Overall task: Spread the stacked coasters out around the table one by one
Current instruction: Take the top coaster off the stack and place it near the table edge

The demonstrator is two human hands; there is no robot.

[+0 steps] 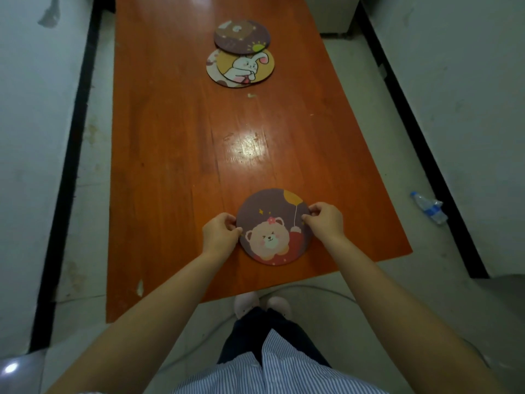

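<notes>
A round purple coaster with a bear and a balloon [272, 223] lies near the front edge of the orange table [176, 155]. My left hand [220, 233] pinches its left rim and my right hand [325, 220] pinches its right rim. At the far end a yellow rabbit coaster [247, 66] lies on top of a white spotted coaster [211, 65], offset to the right. A dark purple coaster [241, 35] overlaps the rabbit coaster's far edge.
A plastic water bottle [429, 207] lies on the floor to the right of the table. Black strips run along the floor on both sides. My feet [261, 304] stand just beyond the table's front edge. A small white crumb [251, 95] sits near the far coasters.
</notes>
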